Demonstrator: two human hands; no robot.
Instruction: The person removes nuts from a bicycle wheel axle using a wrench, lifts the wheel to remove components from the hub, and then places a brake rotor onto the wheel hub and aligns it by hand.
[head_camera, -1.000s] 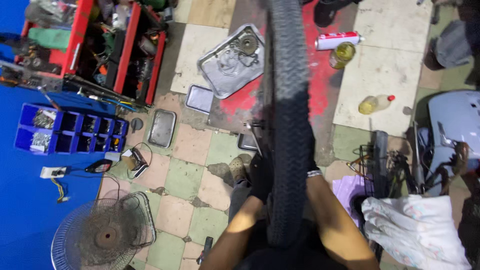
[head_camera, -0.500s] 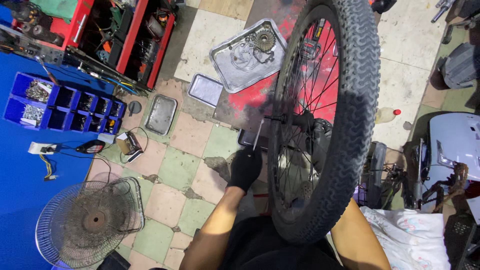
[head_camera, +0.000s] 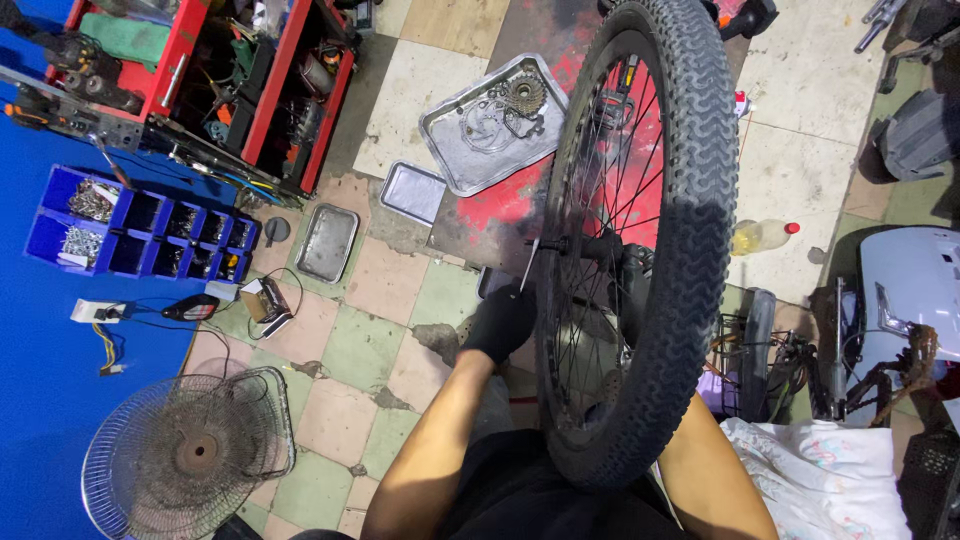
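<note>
Knobby rubber tyre stands upright between our knees; our gloved left hand grips a thin metal tool at the hub. Right hand hidden behind the wheel, its grasp unreadable. Dented steel tray lies beyond.

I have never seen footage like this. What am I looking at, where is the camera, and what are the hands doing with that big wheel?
The camera sits on a person's head and looks down, so the forearms come in from the bottom edge. No machine here, just two hands. A bicycle wheel with a knobby tyre stands upright between the arms. The left hand, in a black glove, holds a thin metal tool against the axle at the hub. The right hand is hidden behind the tyre. On the tiled floor lie a metal tray with a gear cluster, two smaller trays, a blue parts bin, a red toolbox and a fan.
</note>
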